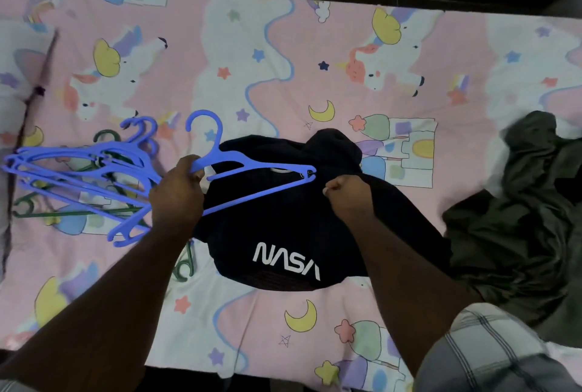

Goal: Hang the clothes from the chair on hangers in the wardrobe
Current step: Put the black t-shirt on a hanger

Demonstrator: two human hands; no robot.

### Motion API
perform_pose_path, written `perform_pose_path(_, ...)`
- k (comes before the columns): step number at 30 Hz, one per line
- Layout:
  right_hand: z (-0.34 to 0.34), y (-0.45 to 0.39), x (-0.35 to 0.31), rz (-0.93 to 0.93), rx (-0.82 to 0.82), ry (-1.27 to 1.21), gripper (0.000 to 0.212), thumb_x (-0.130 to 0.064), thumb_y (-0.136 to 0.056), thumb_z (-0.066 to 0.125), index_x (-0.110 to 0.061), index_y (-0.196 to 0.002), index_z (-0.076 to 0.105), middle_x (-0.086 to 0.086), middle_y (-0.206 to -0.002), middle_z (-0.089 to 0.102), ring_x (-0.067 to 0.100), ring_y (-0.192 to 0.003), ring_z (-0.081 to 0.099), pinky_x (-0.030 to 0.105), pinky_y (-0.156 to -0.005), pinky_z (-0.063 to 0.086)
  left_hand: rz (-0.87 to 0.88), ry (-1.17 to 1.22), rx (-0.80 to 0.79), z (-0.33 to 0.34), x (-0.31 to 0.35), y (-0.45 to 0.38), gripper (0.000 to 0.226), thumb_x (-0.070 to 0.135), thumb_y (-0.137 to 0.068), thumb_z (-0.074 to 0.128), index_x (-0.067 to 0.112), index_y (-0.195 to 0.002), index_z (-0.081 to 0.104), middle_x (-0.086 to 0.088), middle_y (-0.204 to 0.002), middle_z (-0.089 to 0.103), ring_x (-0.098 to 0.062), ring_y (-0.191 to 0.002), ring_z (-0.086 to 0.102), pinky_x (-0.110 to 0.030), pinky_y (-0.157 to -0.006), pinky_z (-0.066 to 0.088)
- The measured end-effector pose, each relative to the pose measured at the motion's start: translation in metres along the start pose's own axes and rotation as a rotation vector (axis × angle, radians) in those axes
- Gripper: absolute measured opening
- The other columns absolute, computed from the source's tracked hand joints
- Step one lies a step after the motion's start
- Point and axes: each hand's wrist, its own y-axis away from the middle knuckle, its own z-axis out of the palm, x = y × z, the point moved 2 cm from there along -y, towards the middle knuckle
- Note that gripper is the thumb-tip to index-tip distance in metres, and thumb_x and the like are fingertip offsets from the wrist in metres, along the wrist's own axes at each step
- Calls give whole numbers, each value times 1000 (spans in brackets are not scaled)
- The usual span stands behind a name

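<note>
A black NASA T-shirt (283,234) lies crumpled on the bed, its white lettering upside down to me. My left hand (178,193) grips a blue plastic hanger (252,171) by its left shoulder, just below the hook. The hanger's right tip sits at the shirt's neck opening. My right hand (349,194) is closed on the shirt fabric beside that tip. A pile of blue hangers (82,171) with a few green ones lies on the bed to the left.
The bed carries a pink unicorn-print sheet (283,76). A dark olive garment (519,218) lies heaped at the right. A thin dark strap or stick (34,95) runs along the left. The dark bed edge and a white wall are at the top.
</note>
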Motion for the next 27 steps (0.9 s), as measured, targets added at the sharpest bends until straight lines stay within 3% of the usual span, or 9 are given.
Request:
perform_pose_path(3,11,-11,-3,-7,11,10,13,-26,-91,67,-16,-94,75,1,-95,73,20,-93,66,25,-85,49,-12,-4,-4,7,-10,-2,29,16,-101,46,22,-129,54,-15,-102,68,-42,-96,63,-54,-88,46)
perform_pose_path(6,20,-19,-6,6,16,56,24,-31,-90,69,-9,-80,70,1,-76,66,20,-76,63,27,-68,48,-28,20,-24,13,-15,-2,31,16,-101,47,23,-131,53,-15,-104,68,-42,-99,62,-55,-90,45)
perform_pose_path(8,24,-22,-11,29,19,78,30,-34,-89,71,-5,-79,67,5,-74,65,22,-71,62,28,-62,47,-36,47,-35,15,-17,-3,31,17,-101,47,24,-131,53,-13,-109,68,-40,-102,62,-55,-94,44)
perform_pose_path(12,29,-26,-18,75,39,112,27,-35,-87,73,-9,-81,66,3,-77,65,23,-74,63,31,-66,49,-17,54,-60,17,-21,-6,31,18,-101,47,24,-131,52,-11,-108,68,-39,-101,62,-53,-93,44)
perform_pose_path(16,27,-27,-25,109,28,148,16,-21,-89,61,-8,-82,66,6,-78,65,25,-73,62,32,-66,50,0,33,-63,23,-26,-11,27,23,-101,49,23,-128,54,-12,-108,69,-40,-102,63,-54,-92,46)
perform_pose_path(22,21,-21,-33,103,41,110,18,-21,-91,60,-9,-78,66,4,-75,65,18,-66,60,29,-61,49,-1,41,-74,31,-29,-16,24,27,-100,51,24,-125,53,-13,-110,68,-40,-105,62,-55,-92,46)
perform_pose_path(27,18,-3,-46,-2,30,66,30,-21,-92,59,-22,-64,52,-7,-65,55,9,-60,53,25,-58,38,-1,56,-99,30,-24,-14,26,28,-104,45,22,-128,54,-12,-103,68,-40,-100,62,-50,-89,44)
